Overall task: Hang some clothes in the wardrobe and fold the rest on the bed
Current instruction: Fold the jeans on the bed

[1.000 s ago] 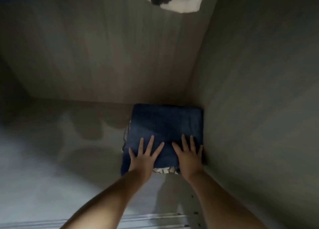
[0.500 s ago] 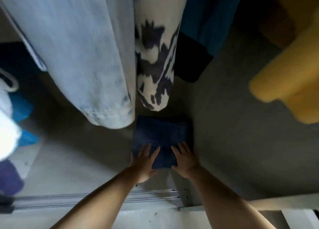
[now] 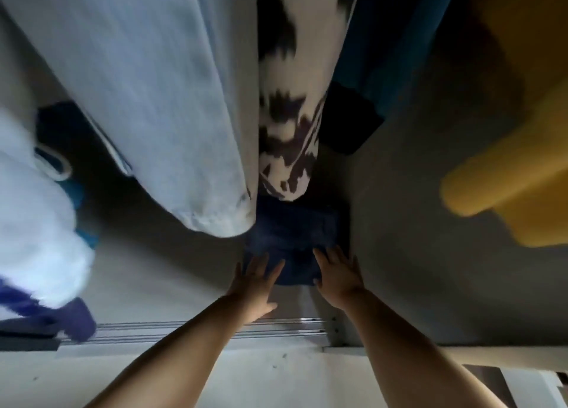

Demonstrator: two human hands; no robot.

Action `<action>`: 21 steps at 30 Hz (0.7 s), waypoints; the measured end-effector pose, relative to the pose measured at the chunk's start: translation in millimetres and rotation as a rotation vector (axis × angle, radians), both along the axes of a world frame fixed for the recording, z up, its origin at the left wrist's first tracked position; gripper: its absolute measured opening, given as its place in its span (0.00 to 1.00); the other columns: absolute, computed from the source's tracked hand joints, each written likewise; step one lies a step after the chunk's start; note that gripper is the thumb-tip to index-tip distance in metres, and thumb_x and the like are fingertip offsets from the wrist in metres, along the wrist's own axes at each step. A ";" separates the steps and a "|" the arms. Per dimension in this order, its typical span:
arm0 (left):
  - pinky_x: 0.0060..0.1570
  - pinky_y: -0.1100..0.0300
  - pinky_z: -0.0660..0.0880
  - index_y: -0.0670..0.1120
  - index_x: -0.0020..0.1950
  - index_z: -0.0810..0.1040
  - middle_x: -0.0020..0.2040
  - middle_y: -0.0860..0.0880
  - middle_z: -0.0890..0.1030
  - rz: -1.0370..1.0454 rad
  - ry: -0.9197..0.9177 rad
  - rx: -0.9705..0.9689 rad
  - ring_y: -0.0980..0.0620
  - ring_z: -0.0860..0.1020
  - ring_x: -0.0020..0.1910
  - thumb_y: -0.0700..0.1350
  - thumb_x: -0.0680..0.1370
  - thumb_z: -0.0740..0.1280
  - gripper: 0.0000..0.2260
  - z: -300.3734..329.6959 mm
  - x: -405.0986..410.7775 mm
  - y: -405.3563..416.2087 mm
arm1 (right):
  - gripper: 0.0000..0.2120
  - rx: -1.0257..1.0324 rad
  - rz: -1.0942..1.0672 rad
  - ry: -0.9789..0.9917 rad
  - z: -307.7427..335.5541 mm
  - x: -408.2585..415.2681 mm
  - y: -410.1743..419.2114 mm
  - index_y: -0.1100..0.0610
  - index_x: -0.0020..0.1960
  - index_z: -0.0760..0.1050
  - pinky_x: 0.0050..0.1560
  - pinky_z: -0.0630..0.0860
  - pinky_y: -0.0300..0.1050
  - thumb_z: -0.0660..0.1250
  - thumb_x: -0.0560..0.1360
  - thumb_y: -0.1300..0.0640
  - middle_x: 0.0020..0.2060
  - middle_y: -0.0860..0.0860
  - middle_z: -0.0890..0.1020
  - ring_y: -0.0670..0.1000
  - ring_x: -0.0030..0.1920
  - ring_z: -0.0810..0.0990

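My left hand (image 3: pixel 255 280) and right hand (image 3: pixel 338 277), fingers apart, have slid back to the folded blue cloth's (image 3: pixel 292 241) near edge; it's stowed.

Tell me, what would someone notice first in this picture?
Probably the big pale blue denim garment hanging at the top, with a white fabric with black splotches beside it and a mustard yellow garment at the right. Below them, the left hand and right hand lie flat, fingers spread, on a folded dark blue cloth in the wardrobe's corner.
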State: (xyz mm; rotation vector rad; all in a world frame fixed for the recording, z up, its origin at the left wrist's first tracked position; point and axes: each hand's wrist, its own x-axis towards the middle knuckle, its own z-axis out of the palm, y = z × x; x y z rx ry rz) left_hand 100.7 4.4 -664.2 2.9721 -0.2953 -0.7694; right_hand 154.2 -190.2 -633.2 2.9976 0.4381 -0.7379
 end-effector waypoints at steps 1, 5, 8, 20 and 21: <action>0.72 0.39 0.48 0.52 0.78 0.38 0.78 0.40 0.42 -0.001 -0.022 -0.001 0.41 0.44 0.77 0.58 0.77 0.64 0.42 -10.0 9.2 -1.2 | 0.34 -0.005 0.004 -0.055 -9.0 7.4 0.6 0.50 0.79 0.43 0.74 0.50 0.59 0.58 0.80 0.47 0.78 0.53 0.46 0.55 0.78 0.45; 0.72 0.43 0.52 0.51 0.78 0.39 0.79 0.42 0.44 0.169 -0.217 -0.038 0.42 0.46 0.78 0.60 0.79 0.58 0.37 -82.9 48.7 0.2 | 0.33 0.062 -0.190 -0.310 -72.8 47.2 -5.3 0.53 0.79 0.42 0.72 0.57 0.53 0.56 0.81 0.46 0.78 0.58 0.50 0.59 0.76 0.53; 0.72 0.42 0.55 0.54 0.78 0.39 0.79 0.43 0.40 0.301 -0.360 -0.067 0.42 0.44 0.78 0.63 0.80 0.53 0.34 -130.0 84.7 9.0 | 0.33 0.242 -0.411 -0.324 -113.4 82.3 -10.2 0.52 0.79 0.41 0.67 0.66 0.54 0.54 0.81 0.44 0.77 0.60 0.54 0.62 0.72 0.64; 0.69 0.30 0.48 0.64 0.76 0.41 0.79 0.51 0.39 0.452 -0.328 -0.355 0.47 0.38 0.77 0.68 0.77 0.50 0.31 -188.3 138.3 -22.1 | 0.33 0.624 -0.641 -0.271 -168.1 137.0 -2.0 0.40 0.77 0.39 0.57 0.74 0.53 0.57 0.81 0.44 0.66 0.61 0.73 0.63 0.59 0.77; 0.70 0.31 0.48 0.64 0.77 0.42 0.79 0.50 0.40 0.479 -0.326 -0.373 0.47 0.39 0.77 0.67 0.78 0.50 0.30 -183.3 139.2 -19.1 | 0.32 0.596 -0.608 -0.287 -155.3 139.2 4.7 0.41 0.77 0.40 0.57 0.73 0.53 0.56 0.81 0.45 0.67 0.61 0.72 0.63 0.60 0.76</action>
